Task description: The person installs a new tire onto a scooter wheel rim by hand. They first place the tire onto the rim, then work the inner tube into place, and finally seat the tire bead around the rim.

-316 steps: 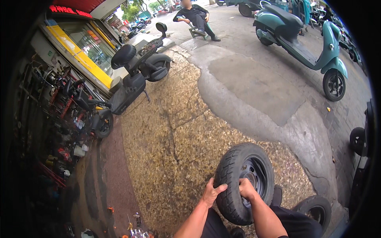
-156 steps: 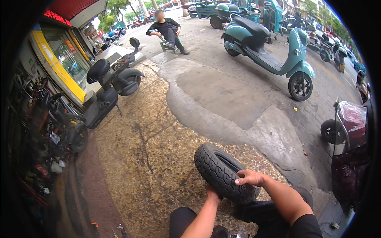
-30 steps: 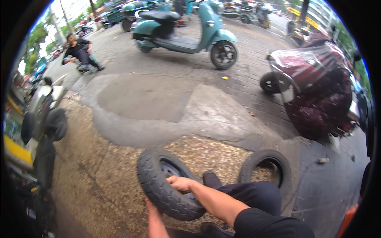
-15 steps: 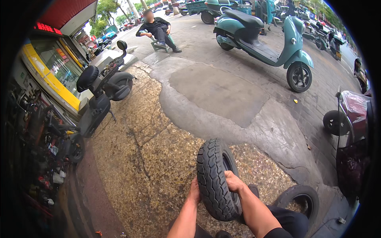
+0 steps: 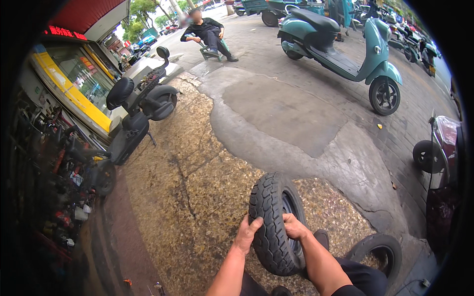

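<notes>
A black, knobbly-treaded tyre [image 5: 269, 222] stands upright between my knees, tread toward me and its round opening facing right. My left hand [image 5: 247, 234] grips its left side, with the thumb laid over the edge of the tread and the other fingers hidden behind. On the other side, my right hand [image 5: 295, 227] has its fingers curled round the sidewall at the opening. Whether the tyre touches the ground is hard to tell. A second tyre [image 5: 392, 256], smoother, lies on the ground by my right leg.
A black electric scooter [image 5: 129, 135] stands at the left, beside a heap of tools and parts [image 5: 64, 197]. A teal scooter [image 5: 321, 54] is parked far right. A seated person [image 5: 208, 37] is at the back. A red vehicle [image 5: 447, 143] stands at the right edge.
My left thumb has come up over the tread. The tyre has turned slightly, showing more of its opening. The whole view has shifted, so the surroundings sit further right.
</notes>
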Tool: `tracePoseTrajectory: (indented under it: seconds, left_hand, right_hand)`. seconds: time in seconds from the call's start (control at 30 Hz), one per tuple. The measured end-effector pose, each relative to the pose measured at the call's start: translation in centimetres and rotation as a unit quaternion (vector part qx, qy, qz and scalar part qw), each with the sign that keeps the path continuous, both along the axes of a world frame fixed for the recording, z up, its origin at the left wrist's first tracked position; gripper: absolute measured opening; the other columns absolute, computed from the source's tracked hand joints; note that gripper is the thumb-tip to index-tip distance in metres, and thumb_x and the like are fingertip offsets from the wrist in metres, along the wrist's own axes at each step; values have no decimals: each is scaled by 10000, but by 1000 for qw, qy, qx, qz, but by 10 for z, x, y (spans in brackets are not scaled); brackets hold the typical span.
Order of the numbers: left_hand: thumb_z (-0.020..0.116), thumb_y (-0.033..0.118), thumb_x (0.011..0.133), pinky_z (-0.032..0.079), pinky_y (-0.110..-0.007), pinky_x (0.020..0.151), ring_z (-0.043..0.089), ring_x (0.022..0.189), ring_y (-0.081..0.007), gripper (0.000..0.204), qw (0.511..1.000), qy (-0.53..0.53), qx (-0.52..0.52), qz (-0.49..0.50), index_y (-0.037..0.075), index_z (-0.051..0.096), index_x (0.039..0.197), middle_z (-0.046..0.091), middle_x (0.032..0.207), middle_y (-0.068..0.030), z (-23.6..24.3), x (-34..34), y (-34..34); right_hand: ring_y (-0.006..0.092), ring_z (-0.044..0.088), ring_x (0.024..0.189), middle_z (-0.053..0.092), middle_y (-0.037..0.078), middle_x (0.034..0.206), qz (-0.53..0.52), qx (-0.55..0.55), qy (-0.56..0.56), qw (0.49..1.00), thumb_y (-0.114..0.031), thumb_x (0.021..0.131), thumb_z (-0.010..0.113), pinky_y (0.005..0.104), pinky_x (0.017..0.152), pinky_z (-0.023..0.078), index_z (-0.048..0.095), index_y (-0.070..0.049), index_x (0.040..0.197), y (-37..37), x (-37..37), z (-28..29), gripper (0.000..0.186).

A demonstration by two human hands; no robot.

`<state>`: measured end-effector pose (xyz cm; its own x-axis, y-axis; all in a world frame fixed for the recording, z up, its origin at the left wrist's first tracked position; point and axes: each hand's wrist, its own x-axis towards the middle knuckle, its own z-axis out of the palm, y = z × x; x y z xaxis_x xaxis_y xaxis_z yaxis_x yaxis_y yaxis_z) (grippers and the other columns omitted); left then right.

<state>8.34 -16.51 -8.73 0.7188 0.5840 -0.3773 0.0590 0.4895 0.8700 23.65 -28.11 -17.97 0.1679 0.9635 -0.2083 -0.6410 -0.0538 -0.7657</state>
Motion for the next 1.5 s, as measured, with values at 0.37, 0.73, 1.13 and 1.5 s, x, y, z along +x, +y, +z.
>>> tracePoseTrajectory:
  seconds: [0.37,0.73,1.13,1.5]
  left_hand:
    - [908,373,657,448,-418,1077,561,1243,-299,1093,994,56,92,18,-69,346,1484,554,1369,-190,37,-2,-5]
    - [956,300,633,485,-414,1048,585,1219,-307,1197,990,66,125,14,-77,243,1519,544,1361,-218,35,23,-2]
    - [943,383,617,445,-405,1091,566,1259,-312,1194,971,120,204,-35,-106,301,1496,560,1368,-250,36,40,6]
    - [935,210,677,479,-408,1057,613,1161,-263,977,987,77,136,-27,-76,384,1431,609,1291,-179,38,48,8]
  right_hand:
    - [117,648,1042,720,24,1172,45,40,-64,996,-103,992,670,297,925,531,699,-26,1259,8,-7,1,280]
    - [109,686,927,745,26,1085,-55,1,96,994,-108,949,721,284,848,561,728,-13,1192,9,-13,-2,261]
    - [214,729,790,743,108,916,-175,7,132,976,-12,857,699,362,692,623,734,-14,1041,2,-15,6,187]
    - [179,720,879,745,63,1053,-170,-21,131,977,-42,857,760,355,794,602,725,-36,1137,5,-9,1,282]
